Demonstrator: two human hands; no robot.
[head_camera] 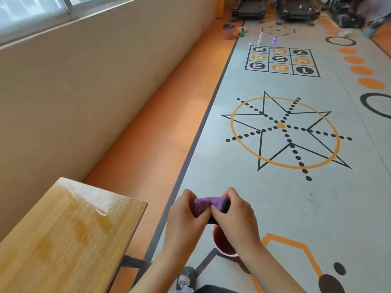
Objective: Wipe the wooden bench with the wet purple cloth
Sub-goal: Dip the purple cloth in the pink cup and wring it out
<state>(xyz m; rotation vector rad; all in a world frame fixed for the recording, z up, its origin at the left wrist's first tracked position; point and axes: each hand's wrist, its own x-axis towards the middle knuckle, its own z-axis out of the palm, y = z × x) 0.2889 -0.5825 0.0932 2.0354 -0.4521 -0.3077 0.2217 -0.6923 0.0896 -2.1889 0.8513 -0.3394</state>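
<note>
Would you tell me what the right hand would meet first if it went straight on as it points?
Most likely the left hand: the right hand points toward it along the purple cloth both hands grip, with little gap between them.

A single wide-angle view from the person's head looks forward and down, tilted so the wall [84,81] runs diagonally across the upper left of the frame. It sits close above the left hand [186,210] and right hand [234,212] at lower centre, both gripping the purple cloth [204,203], with forearms entering from the bottom edge. The table [63,240] end fills the lower left, very near. The floor [275,191] stretches away towards the top, where distant machines [296,11] look small and blurred
</note>
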